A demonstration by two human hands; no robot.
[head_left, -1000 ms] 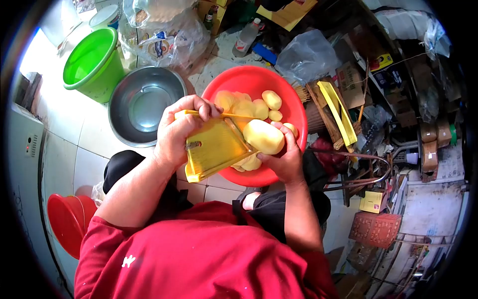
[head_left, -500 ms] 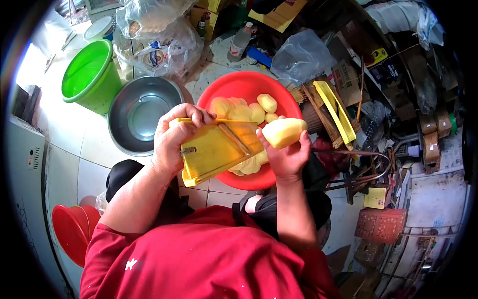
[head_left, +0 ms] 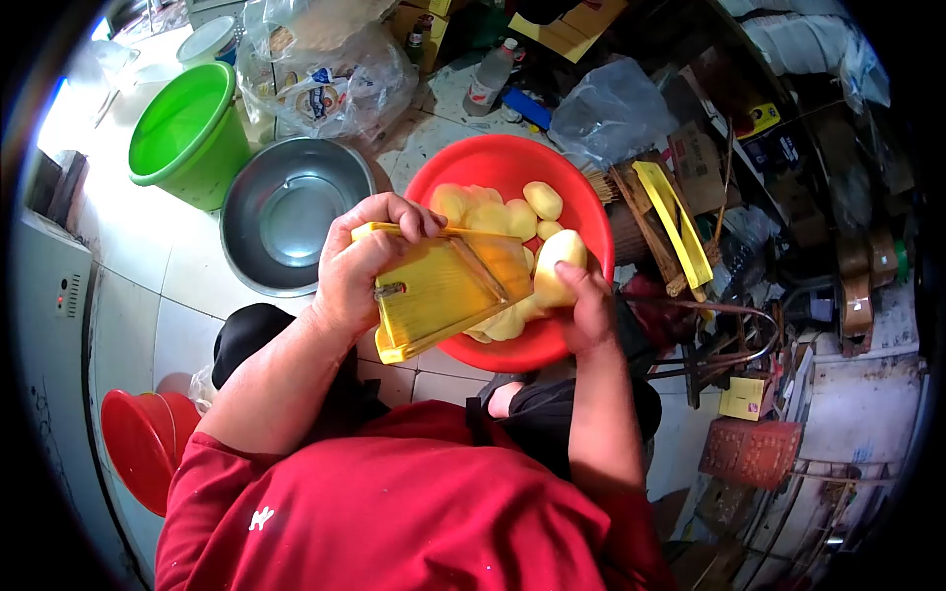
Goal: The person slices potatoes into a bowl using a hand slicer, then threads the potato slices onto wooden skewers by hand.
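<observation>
Pale tiled floor point(head_left: 187, 266) fills the left side of the head view, while crowded household clutter runs from about 1 o'clock round to 4. Out at 10 o'clock stands a green bucket point(head_left: 212, 163), with a metal bowl point(head_left: 296, 222) just beside it, nearer the middle; a red bucket point(head_left: 138, 448) is at 8. Toward 1 o'clock lies a clear plastic bag point(head_left: 611, 108), and toward 2 a yellow frame point(head_left: 675, 231).

Just above centre sits a red basin point(head_left: 503, 161). Over its near part, the left hand point(head_left: 379, 241) has its fingers closed firmly around the 10 o'clock end of a yellow slicer point(head_left: 434, 300), which tilts across the basin. At the slicer's 3 o'clock end, the right hand point(head_left: 591, 305) is curled around a large peeled potato point(head_left: 562, 261), thumb pressed on it; whether potato and slicer touch, I cannot tell.

Judging by the basin, the cutting is part-way along. Done: slices point(head_left: 505, 323) lie overlapped at the basin's 6 o'clock, with more pale pieces toward 10. Left: a few smaller potatoes point(head_left: 543, 201) look whole at 1 o'clock, and the held one remains large. Anything beneath the slicer is hidden.
</observation>
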